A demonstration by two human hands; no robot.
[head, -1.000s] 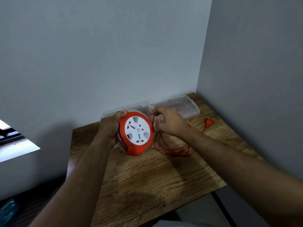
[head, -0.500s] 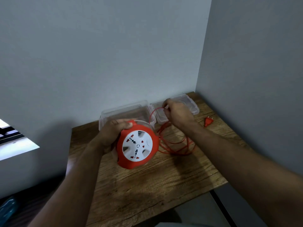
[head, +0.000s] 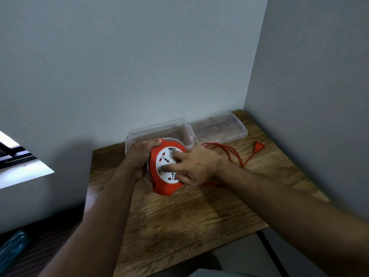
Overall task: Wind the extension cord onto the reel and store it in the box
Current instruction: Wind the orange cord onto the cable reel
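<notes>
I see the left hand (head: pixel 139 154) clamped around the far-left rim of the orange reel (head: pixel 159 186), holding it tilted over the wooden table (head: pixel 189 216); the right hand (head: pixel 196 166) lies across the white socket face, fingers spread and pressing, gripping nothing that I can make out. Loose orange cord (head: pixel 229 150) loops on the table behind the right wrist, its plug (head: pixel 259 146) lying beside the clear lid (head: pixel 218 129); the open clear box (head: pixel 157 130) sits just behind the reel.

wooden table (head: pixel 199 220) in wall corner | grey walls (head: pixel 139 66) | window (head: pixel 18 166) far left
</notes>
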